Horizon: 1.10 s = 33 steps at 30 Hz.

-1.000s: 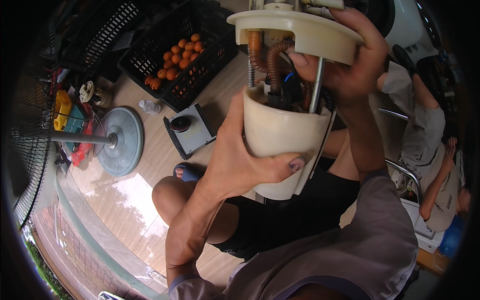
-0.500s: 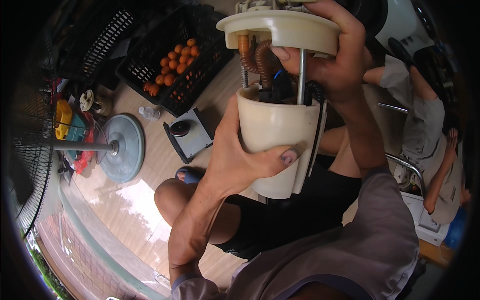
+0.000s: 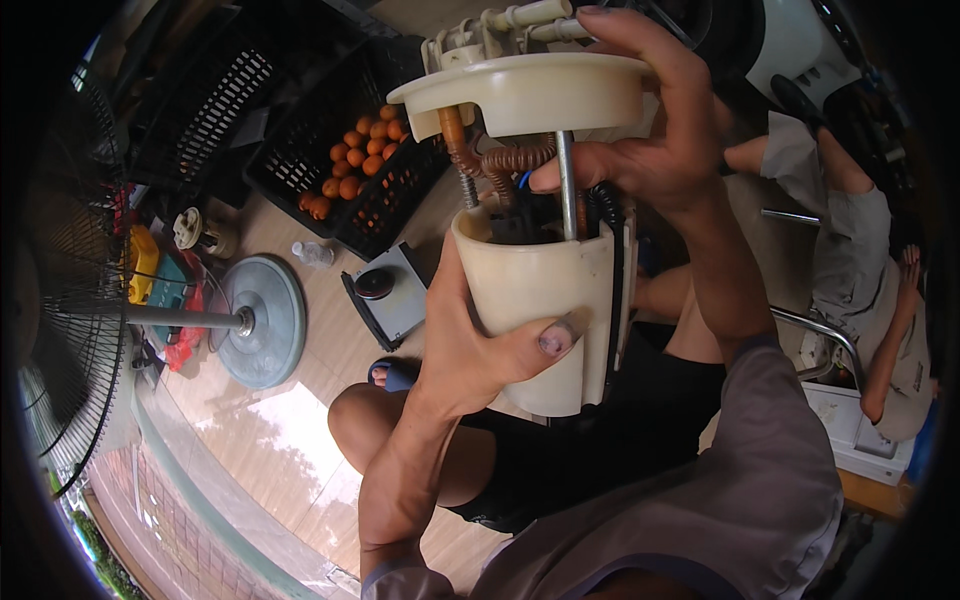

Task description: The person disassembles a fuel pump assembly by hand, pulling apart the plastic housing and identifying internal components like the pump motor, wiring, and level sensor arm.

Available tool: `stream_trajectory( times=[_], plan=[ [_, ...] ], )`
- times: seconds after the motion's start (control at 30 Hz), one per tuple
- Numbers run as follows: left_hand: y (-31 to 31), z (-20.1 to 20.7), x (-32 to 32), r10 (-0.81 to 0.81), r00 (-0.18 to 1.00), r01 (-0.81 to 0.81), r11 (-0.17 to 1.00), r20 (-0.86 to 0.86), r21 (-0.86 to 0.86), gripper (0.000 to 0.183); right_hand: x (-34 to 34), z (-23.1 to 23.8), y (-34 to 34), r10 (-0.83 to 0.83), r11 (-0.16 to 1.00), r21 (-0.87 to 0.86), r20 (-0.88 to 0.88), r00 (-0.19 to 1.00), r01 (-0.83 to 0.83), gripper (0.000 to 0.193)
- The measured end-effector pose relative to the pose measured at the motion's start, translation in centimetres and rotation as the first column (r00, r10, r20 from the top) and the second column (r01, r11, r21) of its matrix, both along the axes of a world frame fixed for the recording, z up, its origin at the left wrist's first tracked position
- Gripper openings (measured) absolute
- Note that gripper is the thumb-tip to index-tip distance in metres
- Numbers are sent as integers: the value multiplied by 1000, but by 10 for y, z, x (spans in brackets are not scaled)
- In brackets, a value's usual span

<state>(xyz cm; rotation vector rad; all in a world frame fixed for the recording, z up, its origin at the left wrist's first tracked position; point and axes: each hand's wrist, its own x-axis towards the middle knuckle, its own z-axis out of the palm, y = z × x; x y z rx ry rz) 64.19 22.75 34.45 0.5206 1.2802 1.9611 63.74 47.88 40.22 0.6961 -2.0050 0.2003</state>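
A cream plastic fuel pump module (image 3: 530, 280) is held up in front of me, nearly upright. My left hand (image 3: 490, 350) wraps round its cup-shaped body, with the thumb across the front. At the top, my right hand (image 3: 660, 130) grips the round flange lid (image 3: 530, 90), fingers over its edge and thumb underneath, near the metal guide rod (image 3: 567, 190). Between lid and cup show brown corrugated hoses (image 3: 515, 160), a spring on a rod (image 3: 468, 188) and dark wiring, partly hidden by my thumb. Pipe stubs (image 3: 530, 15) stick out above the lid.
Beyond lies a black crate (image 3: 290, 150) of orange fruit (image 3: 370, 145). A grey box-like device (image 3: 395, 295), a small clear bottle (image 3: 313, 254) and another pump-like part (image 3: 195, 232) are on the floor. A stand fan (image 3: 260, 320) is at left. Another person (image 3: 850, 240) sits at right.
The fuel pump module has shifted slightly left and down in view, with both hands on it. The hose under the lid now bends more sideways, and the pipe stubs on top show more.
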Motion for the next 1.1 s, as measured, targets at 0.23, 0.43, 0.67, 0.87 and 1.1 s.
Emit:
stream_trajectory(
  times=[0.23,0.43,0.67,0.87,1.1],
  plan=[
    [1,-6,-3,59,985,-59,998,-164,3,111,1,-6,2,-14,1000,10,-89,996,15,102],
    [5,-8,-1,91,980,-93,996,-175,-1,113,-2,-11,8,-20,999,-36,-158,987,15,101],
    [9,-13,0,178,949,-195,980,-262,-40,117,20,6,8,82,896,-434,369,926,94,103],
    [15,-19,1,282,869,-332,942,-407,-57,118,42,-1,-9,285,786,-578,653,702,218,79],
    [21,-16,0,336,754,-469,877,-565,-106,119,46,-7,-41,716,384,-912,394,577,146,99]
  ],
)
